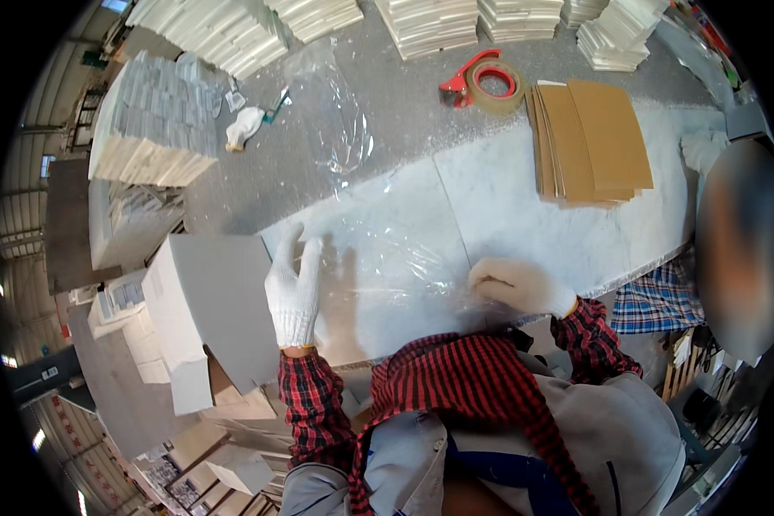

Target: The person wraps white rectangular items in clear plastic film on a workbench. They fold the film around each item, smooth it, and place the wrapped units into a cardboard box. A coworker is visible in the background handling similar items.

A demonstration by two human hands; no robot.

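My left hand (295, 288), in a white knit glove, is raised over the left part of the white tabletop sheet (525, 215). Its fingers are stretched apart and hold nothing. To its right, my gloved right hand (521, 285) is closed, with the fingers curled in, at the edge of a clear plastic film (413, 254). The film spreads thin and shiny between the two hands; whether it is a bag or a loose sheet I cannot tell. Beyond them, more crumpled clear plastic (342, 138) lies on the grey surface.
A white box (219, 301) stands beside my left hand. Brown cardboard pieces (606, 142) and a red tape dispenser (469, 79) lie at the far right. Stacks of white panels (155, 120) line the left and back. A person (740, 249) is close on the right.
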